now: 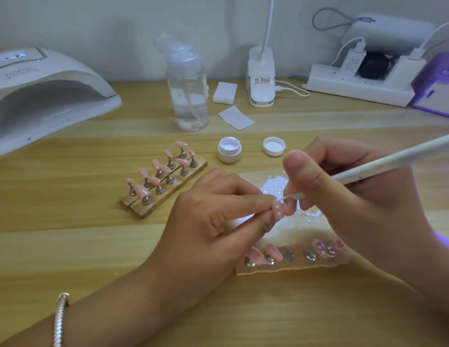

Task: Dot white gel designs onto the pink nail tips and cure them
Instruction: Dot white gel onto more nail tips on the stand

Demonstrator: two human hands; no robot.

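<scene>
Between the two hands, low over the pale wooden table point(93, 246), a small glossy pink nail tip point(278, 211) is pinched at its sides by the thumb and forefinger of the left hand point(218, 216), whose other fingers are curled beneath. The right hand point(343, 186) is closed in a writing grip round a long white dotting pen point(383, 162). The pen's thin metal point rests at the upper end of the tip, just beside the left fingertips. The tip faces up and carries a few small white dots along its length.

Beneath it lies a clear plastic sheet point(251, 176) smeared with white gel point(273, 186), partly hidden by both hands. Nearer the person, a clear strip holder with round metal studs point(288, 267) bears more pink tips, at least one dotted white, and the right hand covers its right end. Left of the hands stands a wooden block holder point(166, 186) with rows of plain pink tips on metal stems.

Behind the hands sit a small round white gel pot point(229, 152), open, and its white lid point(274, 146) beside it. Farther back are a clear pump bottle point(187, 93), white wipes point(225, 92), a white desk lamp base point(261, 78) and a white power strip point(356, 86). A large white curing lamp point(43, 96) sits at the far left. A silver bracelet point(60, 319) circles the left wrist.
</scene>
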